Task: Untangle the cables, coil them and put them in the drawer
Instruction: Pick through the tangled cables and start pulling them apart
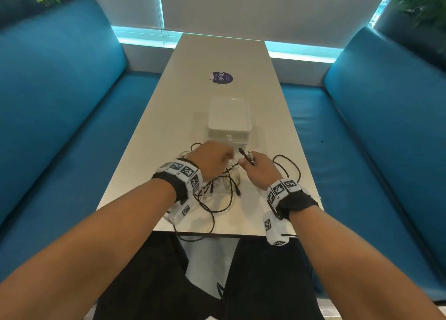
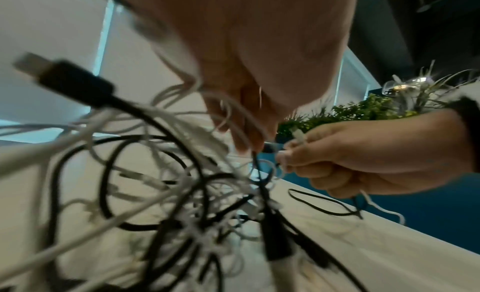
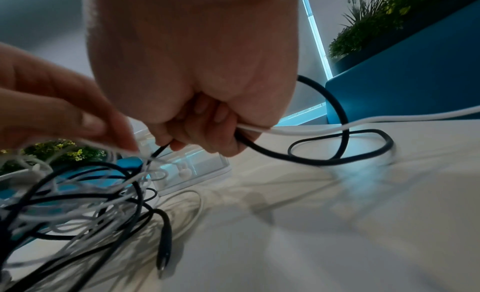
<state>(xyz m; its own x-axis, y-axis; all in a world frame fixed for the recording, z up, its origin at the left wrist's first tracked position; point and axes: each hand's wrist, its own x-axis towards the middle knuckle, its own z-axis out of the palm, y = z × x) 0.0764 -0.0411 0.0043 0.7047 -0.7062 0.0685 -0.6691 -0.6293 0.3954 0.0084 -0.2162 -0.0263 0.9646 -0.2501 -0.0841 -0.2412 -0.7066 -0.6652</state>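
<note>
A tangle of black and white cables [image 1: 218,187] lies on the near end of the white table [image 1: 224,56], in front of a small white drawer box [image 1: 228,117] whose drawer is closed. My left hand [image 1: 229,156] hovers over the tangle [image 2: 168,194] and pinches thin white cable strands [image 3: 141,153]. My right hand [image 1: 244,162] grips a black cable [image 3: 337,153] and a white cable [image 3: 363,121], fingers curled round them, with their plug ends [image 1: 246,156] sticking up past its fingers. The two hands almost touch just in front of the box [image 3: 193,169].
One black cable loop [image 1: 288,165] trails right of my right hand, and another hangs over the near table edge [image 1: 193,237]. A round purple sticker [image 1: 220,77] sits mid-table. Blue benches [image 1: 72,126] flank the table on both sides.
</note>
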